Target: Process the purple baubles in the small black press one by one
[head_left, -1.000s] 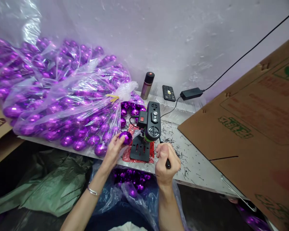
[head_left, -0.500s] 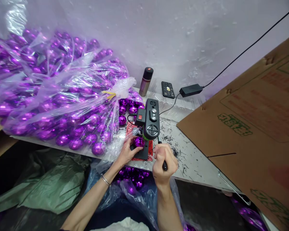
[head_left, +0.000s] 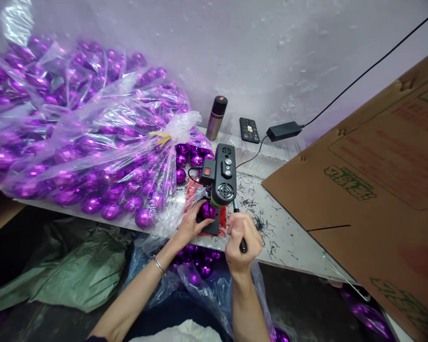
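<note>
A shiny purple faceted ball [head_left: 209, 210] sits under the head of a small black bench press machine [head_left: 226, 173], which looks like a mini drill press. My left hand [head_left: 191, 223] reaches in from the left, its fingers and thumb curved around the ball. The machine's head hides the ball's top. Wrapped in a fist, my right hand [head_left: 243, 240] grips the lever handle [head_left: 243, 246] on the machine's right side. A red mat [head_left: 223, 221] lies beneath the black base. Several purple balls [head_left: 180, 161] rest just left of the machine.
A big clear bag of purple balls [head_left: 92, 137] fills the left. Behind the machine are a thermos-like bottle [head_left: 217, 118], a phone [head_left: 249, 129] and a power adapter [head_left: 284, 131]. Thin black scraps [head_left: 260, 223] litter the table. A cardboard box [head_left: 371, 190] leans in at right.
The ball has shifted slightly to the right under the machine's head, and my left fingers have loosened a little around it. My right hand keeps its grip on the lever, nearly unmoved.
</note>
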Demonstrator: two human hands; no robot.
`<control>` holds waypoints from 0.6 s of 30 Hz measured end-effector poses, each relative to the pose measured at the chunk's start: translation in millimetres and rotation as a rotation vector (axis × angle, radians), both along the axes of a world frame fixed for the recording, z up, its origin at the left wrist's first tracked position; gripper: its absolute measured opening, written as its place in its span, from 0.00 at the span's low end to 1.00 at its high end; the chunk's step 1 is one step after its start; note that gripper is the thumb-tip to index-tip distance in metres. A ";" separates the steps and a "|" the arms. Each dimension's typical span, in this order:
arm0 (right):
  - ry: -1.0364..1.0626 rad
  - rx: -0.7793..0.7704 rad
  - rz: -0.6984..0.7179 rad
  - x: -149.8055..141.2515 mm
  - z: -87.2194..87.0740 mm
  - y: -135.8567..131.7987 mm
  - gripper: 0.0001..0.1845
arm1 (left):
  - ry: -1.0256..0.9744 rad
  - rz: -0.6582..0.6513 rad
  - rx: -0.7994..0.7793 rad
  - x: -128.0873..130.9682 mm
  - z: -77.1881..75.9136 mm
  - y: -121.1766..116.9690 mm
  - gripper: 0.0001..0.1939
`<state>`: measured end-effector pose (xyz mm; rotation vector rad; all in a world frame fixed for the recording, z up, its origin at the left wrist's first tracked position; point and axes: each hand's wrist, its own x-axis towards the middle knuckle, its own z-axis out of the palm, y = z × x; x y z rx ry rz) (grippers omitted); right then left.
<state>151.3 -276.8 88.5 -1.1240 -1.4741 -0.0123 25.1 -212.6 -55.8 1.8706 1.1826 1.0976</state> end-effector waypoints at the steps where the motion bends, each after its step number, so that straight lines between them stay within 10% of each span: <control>1: 0.003 0.008 -0.002 -0.1 -0.7 -0.1 0.17 | 0.003 -0.011 0.013 -0.6 0.0 0.2 0.31; 18: -0.068 0.161 -0.066 1.9 -67.0 6.6 0.18 | -0.001 -0.002 -0.001 -0.4 -3.3 0.0 0.30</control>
